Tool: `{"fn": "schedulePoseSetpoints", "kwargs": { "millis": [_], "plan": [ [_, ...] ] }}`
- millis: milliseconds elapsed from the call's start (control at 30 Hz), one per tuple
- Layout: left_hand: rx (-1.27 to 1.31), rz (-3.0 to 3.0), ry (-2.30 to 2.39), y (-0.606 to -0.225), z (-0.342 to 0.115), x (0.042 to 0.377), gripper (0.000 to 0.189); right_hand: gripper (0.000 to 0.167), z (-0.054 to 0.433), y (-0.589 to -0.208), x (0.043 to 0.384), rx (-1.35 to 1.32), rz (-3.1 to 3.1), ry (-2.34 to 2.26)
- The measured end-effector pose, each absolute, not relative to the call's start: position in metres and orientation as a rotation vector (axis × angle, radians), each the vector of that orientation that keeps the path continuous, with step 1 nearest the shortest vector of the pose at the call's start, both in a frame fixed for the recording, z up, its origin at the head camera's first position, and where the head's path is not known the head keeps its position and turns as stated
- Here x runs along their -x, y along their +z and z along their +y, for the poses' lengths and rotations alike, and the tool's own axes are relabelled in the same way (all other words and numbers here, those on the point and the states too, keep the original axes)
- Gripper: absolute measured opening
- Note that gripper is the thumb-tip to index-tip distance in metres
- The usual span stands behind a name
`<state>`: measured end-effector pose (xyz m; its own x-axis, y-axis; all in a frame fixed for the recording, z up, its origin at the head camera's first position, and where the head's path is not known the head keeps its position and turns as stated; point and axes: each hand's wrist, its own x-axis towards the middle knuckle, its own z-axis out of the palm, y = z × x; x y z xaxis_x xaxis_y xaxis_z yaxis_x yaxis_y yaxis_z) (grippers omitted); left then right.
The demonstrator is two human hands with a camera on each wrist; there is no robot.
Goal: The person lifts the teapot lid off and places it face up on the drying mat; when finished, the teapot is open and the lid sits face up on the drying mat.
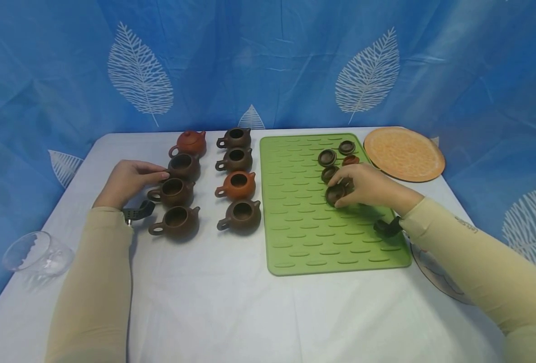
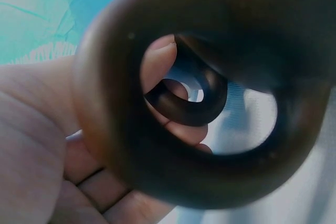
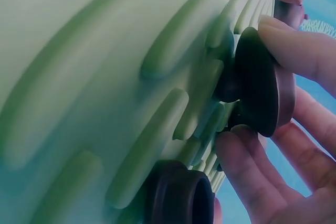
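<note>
My left hand (image 1: pixel 128 177) pinches the handle of a dark brown lidless teapot (image 1: pixel 184 167), second from the back in the left column. In the left wrist view, thumb and fingers close about this small handle (image 2: pixel 215 103), behind the large blurred handle (image 2: pixel 110 145) of a nearer teapot. Over the green mat (image 1: pixel 295 222), my right hand (image 1: pixel 372 187) grips a round dark brown lid (image 1: pixel 334 195). Seen from the right wrist, that lid (image 3: pixel 256 82) is tilted on edge between thumb and fingers, close over the mat.
Several lidless teapots, such as an orange one (image 1: pixel 236 185), stand in two columns; a reddish lidded teapot (image 1: pixel 193 143) is at the back. More lids (image 1: pixel 327 158) lie on the mat. Right of it are an orange round mat (image 1: pixel 404 154) and a partly hidden disc. A clear glass (image 1: pixel 37 252) lies left.
</note>
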<state>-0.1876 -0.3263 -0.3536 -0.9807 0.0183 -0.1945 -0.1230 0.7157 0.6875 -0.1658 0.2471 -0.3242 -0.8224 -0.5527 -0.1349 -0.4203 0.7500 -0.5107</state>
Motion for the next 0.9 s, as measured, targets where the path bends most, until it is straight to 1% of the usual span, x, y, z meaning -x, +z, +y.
{"fn": "schedulePoseSetpoints", "kwargs": {
  "millis": [233, 467, 567, 733, 900],
  "plan": [
    [0.075, 2.733, 1.121, -0.354, -0.327, 0.187, 0.066, 0.051, 0.247, -0.322, 0.164, 0.78, 2.687, -0.68],
    [0.078, 2.738, 1.113, -0.353, -0.326, 0.186, 0.066, 0.054, 0.248, -0.314, 0.165, 0.675, 2.712, -0.671],
    [0.074, 2.744, 1.097, -0.353, -0.327, 0.186, 0.065, 0.055, 0.246, -0.309, 0.168, 0.669, 2.728, -0.678],
    [0.062, 2.755, 1.095, -0.354, -0.328, 0.187, 0.065, 0.053, 0.235, -0.301, 0.177, 0.717, 2.776, -0.745],
    [0.051, 2.749, 1.109, -0.354, -0.329, 0.19, 0.069, 0.047, 0.216, -0.294, 0.19, 0.793, 2.805, -0.813]
  ]
}}
